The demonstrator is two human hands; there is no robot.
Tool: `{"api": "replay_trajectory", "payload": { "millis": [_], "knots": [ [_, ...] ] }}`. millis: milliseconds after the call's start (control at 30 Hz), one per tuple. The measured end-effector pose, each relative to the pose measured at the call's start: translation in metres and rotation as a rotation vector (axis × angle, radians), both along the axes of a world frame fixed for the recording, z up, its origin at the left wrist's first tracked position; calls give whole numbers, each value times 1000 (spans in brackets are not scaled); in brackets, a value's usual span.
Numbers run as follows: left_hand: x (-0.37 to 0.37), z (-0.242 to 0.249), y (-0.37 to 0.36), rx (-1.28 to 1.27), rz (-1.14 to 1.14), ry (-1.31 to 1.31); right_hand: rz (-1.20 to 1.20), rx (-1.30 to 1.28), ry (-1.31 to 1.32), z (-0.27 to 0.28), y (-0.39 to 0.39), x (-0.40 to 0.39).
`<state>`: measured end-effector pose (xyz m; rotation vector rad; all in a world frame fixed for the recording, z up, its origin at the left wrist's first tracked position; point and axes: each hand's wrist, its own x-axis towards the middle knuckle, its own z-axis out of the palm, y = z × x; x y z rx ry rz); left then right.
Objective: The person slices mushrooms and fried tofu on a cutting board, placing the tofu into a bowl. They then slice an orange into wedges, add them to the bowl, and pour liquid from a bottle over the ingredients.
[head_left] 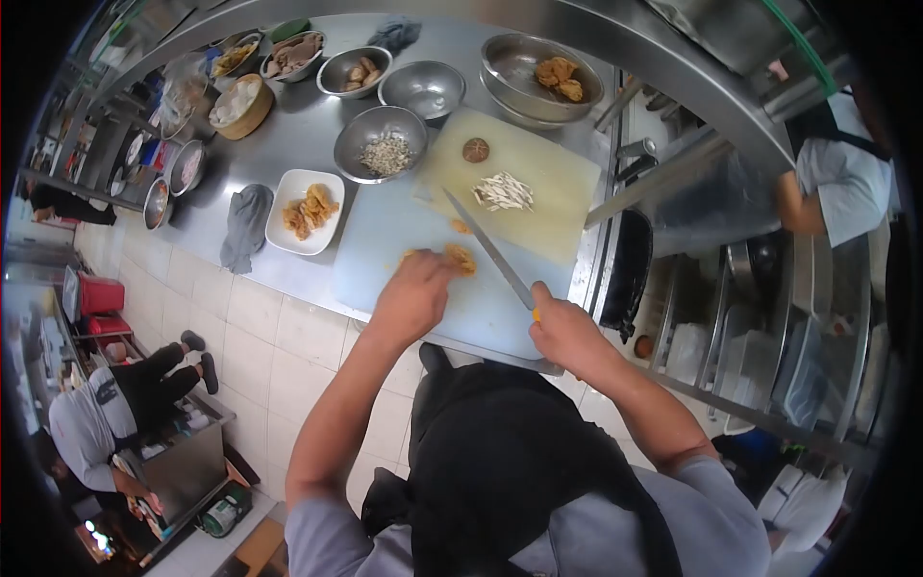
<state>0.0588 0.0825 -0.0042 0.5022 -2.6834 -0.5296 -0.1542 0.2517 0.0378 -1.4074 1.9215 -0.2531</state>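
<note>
My right hand (562,332) grips a kitchen knife (500,260) by its yellow handle, the blade slanting up and left over the boards. My left hand (411,293) is closed on a golden fried chicken piece (461,260), pressing it on the pale blue cutting board (490,317); its fingers partly hide the piece. A small fried scrap (460,226) lies left of the blade. Beyond, a yellowish cutting board (562,183) bears sliced white strips (505,191) and a brown mushroom cap (476,150). More fried pieces (310,212) sit in a square white dish (275,235) at left.
A steel bowl of chopped bits (385,154) stands behind the boards, beside a steel bowl (423,88). A large steel basin (495,82) holds fried pieces. A grey cloth (248,226) lies at the counter's edge. Other people work left (96,423) and right (846,183).
</note>
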Motion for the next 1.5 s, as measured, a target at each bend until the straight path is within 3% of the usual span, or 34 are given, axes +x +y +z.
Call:
{"api": "replay_trajectory", "payload": {
  "millis": [67,200,267,500,600,767,900,1000,1067,1100,1167,1367,1500],
  "knots": [
    [7,7,-1,70,207,149,-6,12,20,0,2,0],
    [-1,15,-9,83,183,137,61,-1,60,8,4,1],
    [-7,2,-6,-32,10,71,112,13,78,9,2,3],
    [-15,-23,1,-3,61,108,247,230,186,58,5,3],
    [-18,-26,2,64,122,113,251,182,156,5,-16,6],
    [-12,-29,5,32,158,109,253,93,162,8,-5,9],
    [-10,-20,16,-29,183,150,281,195,158,20,24,-7],
    [4,-4,26,76,340,166,208,66,77,11,30,-15],
    [14,12,28,39,632,118,156,82,59,16,31,-17],
    [19,11,25,37,632,107,104,95,45,18,32,-17],
    [23,5,16,365,736,-5,61,160,-14,20,34,-23],
    [-21,6,35,457,612,-134,58,238,-142,2,46,-33],
    [-54,9,44,368,571,-91,67,254,-220,-4,43,-26]
  ]
}}
